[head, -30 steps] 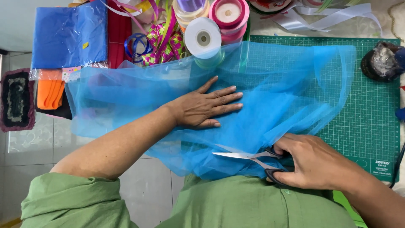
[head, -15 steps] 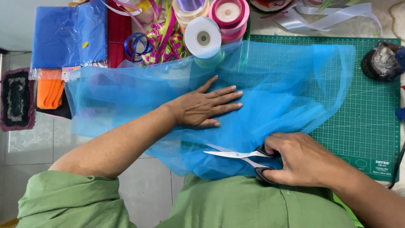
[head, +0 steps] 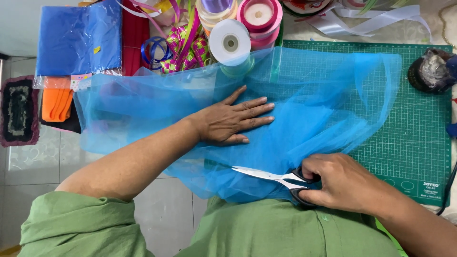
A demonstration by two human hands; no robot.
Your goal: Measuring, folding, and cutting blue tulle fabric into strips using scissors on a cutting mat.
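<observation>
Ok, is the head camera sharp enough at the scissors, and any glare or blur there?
Head view: even, soft light; scissors blades bright but readable, no blur; right hand and left hand sharp; sheer blue tulle shows the cutting mat grid through it.

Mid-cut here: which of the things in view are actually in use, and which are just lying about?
In use:
blue tulle, pressed flat by the left hand
scissors, in the right hand
green cutting mat, under the tulle

Lying about:
ribbon spools
blue cloth in a plastic bag
orange cloth
dark bundle
</observation>
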